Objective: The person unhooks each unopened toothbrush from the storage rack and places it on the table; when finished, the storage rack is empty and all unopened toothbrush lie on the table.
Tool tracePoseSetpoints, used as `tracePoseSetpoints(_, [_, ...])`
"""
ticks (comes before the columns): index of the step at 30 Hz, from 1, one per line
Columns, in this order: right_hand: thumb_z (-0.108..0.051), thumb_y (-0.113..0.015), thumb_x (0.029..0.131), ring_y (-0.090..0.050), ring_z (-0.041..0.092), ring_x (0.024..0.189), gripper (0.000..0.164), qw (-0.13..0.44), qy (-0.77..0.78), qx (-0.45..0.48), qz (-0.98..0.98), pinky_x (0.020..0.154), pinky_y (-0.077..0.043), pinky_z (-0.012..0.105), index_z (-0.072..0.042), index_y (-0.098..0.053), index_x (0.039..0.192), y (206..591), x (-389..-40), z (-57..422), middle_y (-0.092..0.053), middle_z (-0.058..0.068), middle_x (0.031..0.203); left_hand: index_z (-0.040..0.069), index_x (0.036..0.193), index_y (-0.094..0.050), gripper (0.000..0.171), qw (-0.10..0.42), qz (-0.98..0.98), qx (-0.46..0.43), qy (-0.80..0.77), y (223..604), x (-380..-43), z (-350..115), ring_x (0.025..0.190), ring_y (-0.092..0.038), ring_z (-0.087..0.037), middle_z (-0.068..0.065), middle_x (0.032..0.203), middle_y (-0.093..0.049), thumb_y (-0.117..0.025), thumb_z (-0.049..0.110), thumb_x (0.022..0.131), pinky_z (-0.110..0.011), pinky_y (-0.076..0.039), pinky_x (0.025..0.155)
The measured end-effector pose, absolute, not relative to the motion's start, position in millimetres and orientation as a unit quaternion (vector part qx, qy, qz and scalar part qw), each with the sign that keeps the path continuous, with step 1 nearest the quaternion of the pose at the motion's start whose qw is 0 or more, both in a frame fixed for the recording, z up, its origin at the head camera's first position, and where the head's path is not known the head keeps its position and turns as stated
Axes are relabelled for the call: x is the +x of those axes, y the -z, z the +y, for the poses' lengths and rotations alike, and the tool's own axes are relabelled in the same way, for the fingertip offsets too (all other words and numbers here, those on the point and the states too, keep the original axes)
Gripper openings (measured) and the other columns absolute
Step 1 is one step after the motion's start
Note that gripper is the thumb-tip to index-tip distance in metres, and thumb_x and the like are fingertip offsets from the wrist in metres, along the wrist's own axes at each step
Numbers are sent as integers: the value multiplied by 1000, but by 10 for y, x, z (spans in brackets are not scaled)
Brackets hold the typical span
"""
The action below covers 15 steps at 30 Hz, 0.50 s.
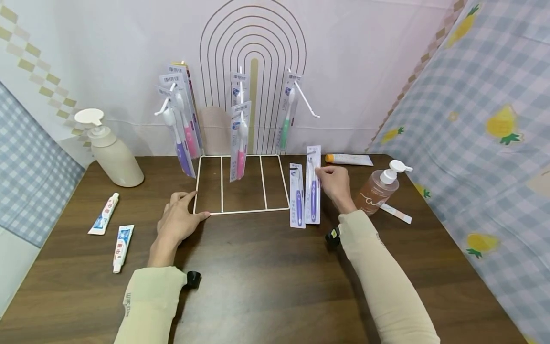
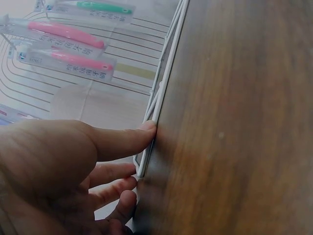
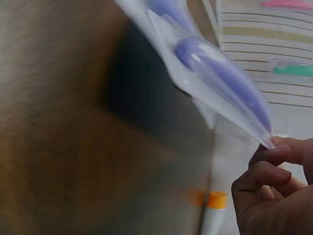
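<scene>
A white wire display rack [image 1: 234, 211] stands on the table, with packaged toothbrushes on its hooks: purple and pink at left [image 1: 182, 129], pink in the middle [image 1: 240, 165], green at right [image 1: 285, 134]. My left hand [image 1: 178, 220] holds the front left corner of its base, thumb [image 2: 124, 142] on the front wire and fingers around the side. With thumb and fingertips, my right hand [image 1: 335, 184] pinches the edge of a packaged purple toothbrush [image 1: 313, 191], tilted up in the right wrist view. Beside it is another packaged purple toothbrush [image 1: 297, 198].
On the left stand a cream pump bottle [image 1: 118, 160] and two toothpaste tubes [image 1: 104, 215]. To the right are an orange-capped tube [image 1: 350, 159], a pinkish pump bottle [image 1: 378, 188] and a small white tube [image 1: 396, 213]. A fabric backdrop [image 1: 142, 57] hangs behind.
</scene>
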State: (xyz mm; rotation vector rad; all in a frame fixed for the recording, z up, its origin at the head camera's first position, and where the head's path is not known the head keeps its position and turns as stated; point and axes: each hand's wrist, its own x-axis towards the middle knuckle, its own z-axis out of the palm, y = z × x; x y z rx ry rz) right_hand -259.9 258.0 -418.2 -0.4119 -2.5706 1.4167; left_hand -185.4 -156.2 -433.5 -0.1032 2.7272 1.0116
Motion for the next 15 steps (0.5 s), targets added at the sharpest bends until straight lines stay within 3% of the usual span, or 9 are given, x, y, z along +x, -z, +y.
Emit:
tracePoseSetpoints(4, [-26,-74,108,-62,14,70,31,35,-490,-172,-854,60,-48,29,-1,-89,119,4498,-2754,2713,-75,2,78,6,181,-31,87,117,930,-36,-345,4337,-1850,-1560,163,-35,-56,-26,184,-25,-74,36,112,-83,-41,120])
tracePoseSetpoints(11, [-30,-69,115,-65,15,96,40,-28,-474,-204,-856,75,-52,26,1,-82,137,4382,-2545,2538,-82,13,125,6,181,-31,87,114,931,-37,-345,4331,-1854,-1560,162,-36,-56,-26,184,-26,-74,36,111,-82,-42,119])
tracePoseSetpoints(15, [-30,-71,115,-64,12,90,38,-28,-464,-213,-860,71,-49,23,-1,-83,135,4379,-2506,2478,-82,10,115,6,181,-31,87,116,931,-38,-345,4330,-1851,-1561,163,-35,-56,-26,184,-26,-74,36,111,-83,-41,119])
